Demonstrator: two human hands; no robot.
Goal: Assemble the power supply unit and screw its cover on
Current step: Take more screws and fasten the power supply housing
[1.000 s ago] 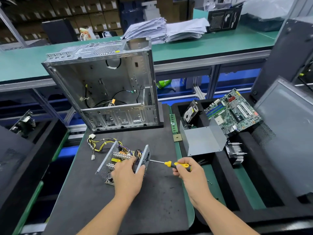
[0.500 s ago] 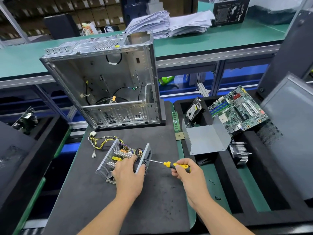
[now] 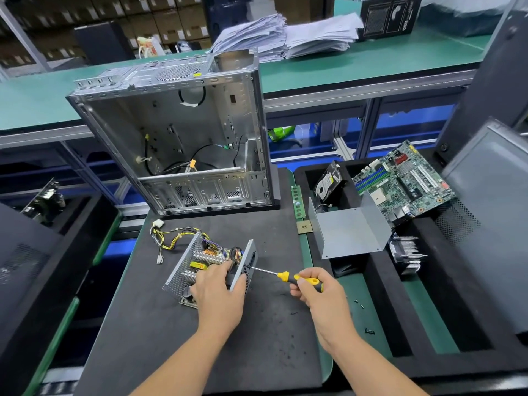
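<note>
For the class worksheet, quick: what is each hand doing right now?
Left hand: grips the open power supply unit.
Right hand: holds the yellow-handled screwdriver.

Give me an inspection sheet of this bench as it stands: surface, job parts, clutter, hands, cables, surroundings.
Surface: dark foam mat, scuffed.
Job's things: open power supply unit on the mat, board exposed; its grey cover sits apart in the black tray to the right; screwdriver tip at the unit's right end plate.
Clutter: loose screws on the green strip; motherboard, hard drive, heatsink, RAM stick, CPU chip.
Hands: left hand steadies the unit; right hand grips the screwdriver handle.
Cables: yellow-black harness trails left of the unit.
Surroundings: empty PC case upright behind; paper stacks on the far bench.
</note>
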